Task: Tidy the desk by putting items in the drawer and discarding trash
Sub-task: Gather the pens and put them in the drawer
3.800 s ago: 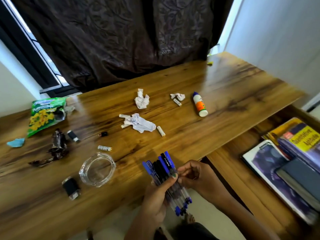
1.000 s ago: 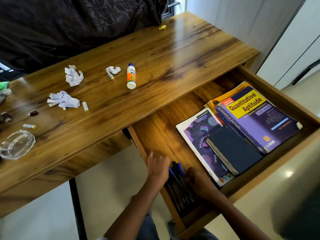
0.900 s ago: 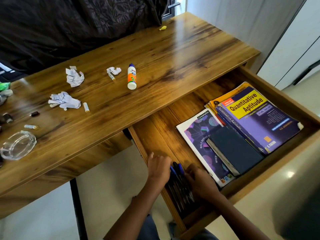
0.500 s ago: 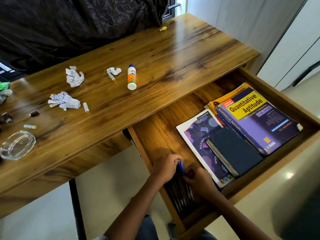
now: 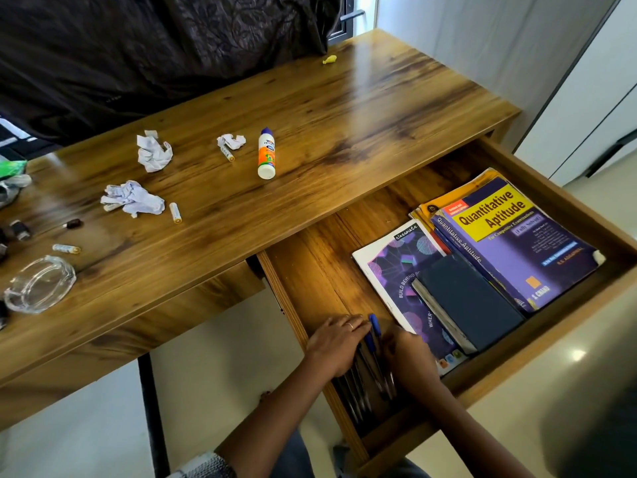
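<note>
We note drawer open; bare floor along its left half, reachable from above. Right half blocked by books. Front-left corner occupied by pens and both hands. Desk right half free; crumpled paper, glue bottle obstruct left.

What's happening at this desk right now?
A person is tidying up. Both hands, left hand and right hand, are settling a bundle of pens into the open drawer, beside some books. Crumpled paper, a glue bottle and a glass ashtray lie on the desk.
</note>
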`<state>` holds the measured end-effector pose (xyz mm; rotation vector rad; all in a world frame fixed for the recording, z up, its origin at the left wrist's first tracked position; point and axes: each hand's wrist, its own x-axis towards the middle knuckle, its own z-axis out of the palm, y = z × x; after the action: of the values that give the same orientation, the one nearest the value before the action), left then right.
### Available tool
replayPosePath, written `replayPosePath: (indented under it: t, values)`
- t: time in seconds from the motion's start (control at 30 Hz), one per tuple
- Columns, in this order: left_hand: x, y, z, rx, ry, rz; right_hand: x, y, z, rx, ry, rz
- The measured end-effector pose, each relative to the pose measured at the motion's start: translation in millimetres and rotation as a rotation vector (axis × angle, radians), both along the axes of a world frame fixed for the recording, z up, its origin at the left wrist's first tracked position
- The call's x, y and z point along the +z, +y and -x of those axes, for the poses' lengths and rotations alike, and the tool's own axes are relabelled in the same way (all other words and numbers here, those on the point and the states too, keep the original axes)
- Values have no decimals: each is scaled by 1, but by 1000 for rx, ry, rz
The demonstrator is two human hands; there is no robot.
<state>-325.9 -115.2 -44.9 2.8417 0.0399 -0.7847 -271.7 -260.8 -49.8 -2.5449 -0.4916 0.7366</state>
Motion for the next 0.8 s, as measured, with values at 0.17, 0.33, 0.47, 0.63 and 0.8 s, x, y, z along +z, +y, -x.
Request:
replayPosePath:
  t: [0.17,0.33,0.47,0.63,0.8]
  values:
    - [8,-1,3,60,35,42,-4,2,3,134,10,-48]
    - [21,-1,-2,293,30,95,-4,5,4,163,72,-77]
    - [28,-4,-3,315,-12,22,-3,7,5,241,38,-34]
    - [28,-7,3,280,-39,-75,-3,6,4,251,61,-27]
    - [28,-9,4,255,-27,-141,-1,4,6,273,94,-49]
